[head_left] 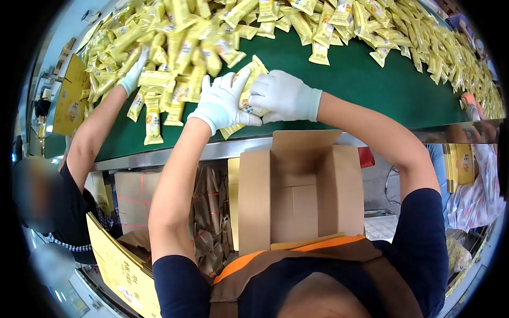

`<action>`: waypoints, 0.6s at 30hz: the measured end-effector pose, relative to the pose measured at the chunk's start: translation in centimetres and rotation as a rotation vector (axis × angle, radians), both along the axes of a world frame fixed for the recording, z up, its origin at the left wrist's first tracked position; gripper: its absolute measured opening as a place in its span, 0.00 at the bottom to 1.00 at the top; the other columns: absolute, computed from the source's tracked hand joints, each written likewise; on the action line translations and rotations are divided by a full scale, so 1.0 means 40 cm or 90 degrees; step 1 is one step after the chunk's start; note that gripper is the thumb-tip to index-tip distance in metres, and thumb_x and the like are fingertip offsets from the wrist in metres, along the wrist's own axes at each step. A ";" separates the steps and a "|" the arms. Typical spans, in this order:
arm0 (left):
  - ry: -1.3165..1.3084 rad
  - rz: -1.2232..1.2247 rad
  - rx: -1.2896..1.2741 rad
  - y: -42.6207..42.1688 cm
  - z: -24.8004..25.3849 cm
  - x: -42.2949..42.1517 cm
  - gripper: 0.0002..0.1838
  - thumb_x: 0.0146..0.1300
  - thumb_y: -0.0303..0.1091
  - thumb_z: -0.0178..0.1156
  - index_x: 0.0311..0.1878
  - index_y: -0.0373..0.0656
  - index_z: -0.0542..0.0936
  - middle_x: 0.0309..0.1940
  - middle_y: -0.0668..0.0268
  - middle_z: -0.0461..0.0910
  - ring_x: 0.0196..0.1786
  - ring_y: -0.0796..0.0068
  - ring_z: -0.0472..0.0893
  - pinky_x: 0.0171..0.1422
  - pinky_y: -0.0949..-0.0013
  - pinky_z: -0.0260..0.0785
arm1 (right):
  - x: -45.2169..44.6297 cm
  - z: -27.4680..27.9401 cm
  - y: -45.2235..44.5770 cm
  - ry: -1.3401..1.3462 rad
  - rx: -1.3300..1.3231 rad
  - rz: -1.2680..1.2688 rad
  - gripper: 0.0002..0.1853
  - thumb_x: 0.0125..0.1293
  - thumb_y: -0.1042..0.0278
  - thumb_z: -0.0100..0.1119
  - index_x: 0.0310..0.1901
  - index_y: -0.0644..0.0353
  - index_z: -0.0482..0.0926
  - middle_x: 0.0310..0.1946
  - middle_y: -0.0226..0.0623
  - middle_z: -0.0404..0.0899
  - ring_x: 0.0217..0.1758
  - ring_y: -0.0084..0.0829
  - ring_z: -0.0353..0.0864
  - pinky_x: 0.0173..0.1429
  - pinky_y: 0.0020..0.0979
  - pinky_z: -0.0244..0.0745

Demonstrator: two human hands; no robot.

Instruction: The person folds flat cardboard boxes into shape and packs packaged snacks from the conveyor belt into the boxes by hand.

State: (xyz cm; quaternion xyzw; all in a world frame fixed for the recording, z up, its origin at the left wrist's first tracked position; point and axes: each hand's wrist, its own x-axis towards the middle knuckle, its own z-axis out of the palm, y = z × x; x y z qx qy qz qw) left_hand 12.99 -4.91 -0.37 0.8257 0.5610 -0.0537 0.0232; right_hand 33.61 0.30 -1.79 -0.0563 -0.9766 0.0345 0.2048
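My left hand [222, 102], in a white glove, is curled around the left side of some yellow snack packets [256, 68] at the front of the green belt. From the other side my right hand [285, 96], gloved too, grips the same packets with bent fingers. The hands nearly touch, so how many packets lie between them is hidden. One packet end [231, 130] sticks out below my left hand. Beside that hand several loose packets [153, 119] lie on the belt. An open cardboard box [254, 196] stands right below my hands, with its bare inside showing.
A heap of yellow packets [371, 24] spreads along the far side of the green conveyor belt [366, 95]. A metal rail [138, 160] edges it. At left, a co-worker's gloved hand [137, 70] reaches into the heap. Yellow cartons [119, 265] and brown wrapped bundles [208, 206] stand below.
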 end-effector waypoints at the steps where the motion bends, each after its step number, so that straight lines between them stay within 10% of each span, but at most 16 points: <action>1: 0.009 -0.023 0.022 0.001 -0.005 -0.014 0.67 0.39 0.80 0.62 0.80 0.53 0.51 0.68 0.51 0.66 0.65 0.49 0.70 0.72 0.47 0.54 | -0.004 -0.004 -0.010 -0.019 0.013 -0.004 0.19 0.47 0.54 0.72 0.40 0.49 0.79 0.36 0.31 0.75 0.44 0.33 0.77 0.41 0.35 0.73; 5: -0.105 -0.039 -0.056 0.020 -0.014 -0.068 0.56 0.52 0.77 0.55 0.79 0.56 0.54 0.62 0.53 0.72 0.66 0.52 0.70 0.73 0.37 0.50 | 0.019 -0.013 -0.034 0.012 0.093 0.008 0.11 0.50 0.58 0.66 0.34 0.48 0.77 0.33 0.28 0.74 0.42 0.31 0.76 0.43 0.33 0.72; 18: -0.141 -0.026 0.051 -0.019 -0.034 0.009 0.58 0.45 0.67 0.67 0.74 0.42 0.60 0.64 0.49 0.70 0.64 0.50 0.71 0.75 0.41 0.49 | 0.075 -0.069 -0.038 0.058 -0.147 -0.151 0.12 0.57 0.56 0.67 0.40 0.46 0.79 0.37 0.36 0.74 0.38 0.42 0.78 0.40 0.42 0.74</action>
